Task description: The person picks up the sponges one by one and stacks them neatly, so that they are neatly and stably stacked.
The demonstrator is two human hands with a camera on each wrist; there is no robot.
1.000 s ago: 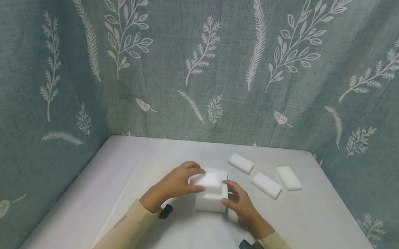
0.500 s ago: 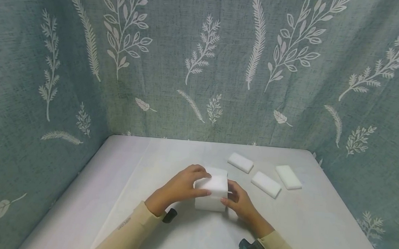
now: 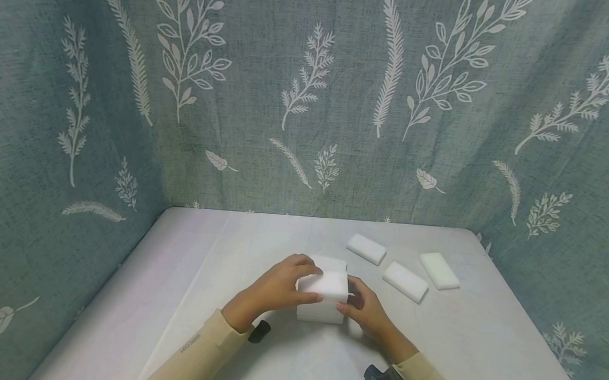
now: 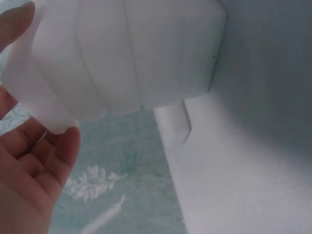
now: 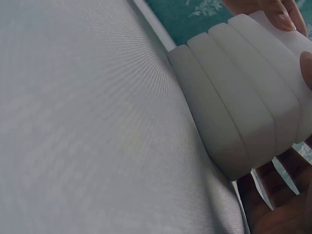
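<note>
A stack of white sponge blocks [image 3: 320, 313] stands on the white table, and its layers show in the left wrist view as a layered stack [image 4: 146, 53]. My left hand [image 3: 279, 280] pinches the top sponge [image 3: 325, 283] between thumb and fingers at its left end. That sponge lies slightly out of line with those beneath it. On the stack's other side, my right hand [image 3: 367, 311] holds the layers, thumb at the near face and fingers toward the back. In the right wrist view, the fingers of this right hand [image 5: 287, 214] lie beside the sponge stack [image 5: 234, 92].
Behind and right of the stack lie three loose sponges: a far one [image 3: 366, 249], a middle one [image 3: 405, 281] and a right one [image 3: 439, 270]. A green leaf-patterned curtain [image 3: 361, 101] hangs around the table's back and sides.
With the left hand, the top sponge has moved right over the stack, then slightly toward me. My right hand has stayed almost in place; the loose sponges have not moved.
</note>
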